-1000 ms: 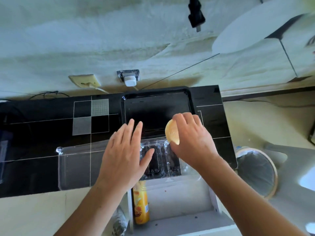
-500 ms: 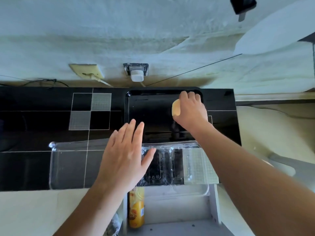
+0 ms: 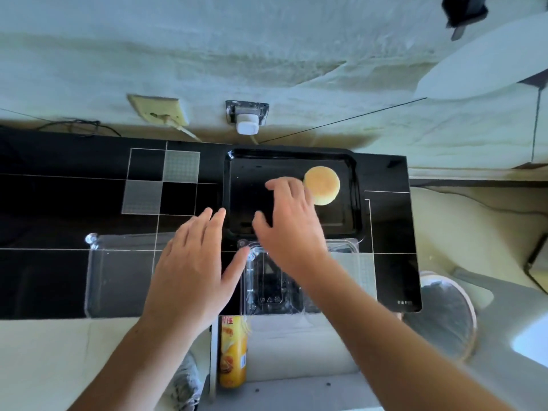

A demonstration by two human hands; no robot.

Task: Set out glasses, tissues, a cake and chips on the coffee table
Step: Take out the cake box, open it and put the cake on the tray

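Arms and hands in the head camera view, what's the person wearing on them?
Nothing that shows. Both forearms are bare up to the frame edge, no sleeves in view. The left hand and right hand carry no gloves, rings, watch or bracelet.

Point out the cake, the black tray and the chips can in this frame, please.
cake (image 3: 322, 186): head view, middle of its golden top.
black tray (image 3: 292, 153): head view, far rim, bare of anything.
chips can (image 3: 232, 351): head view, yellow side wall, below the table's near edge.
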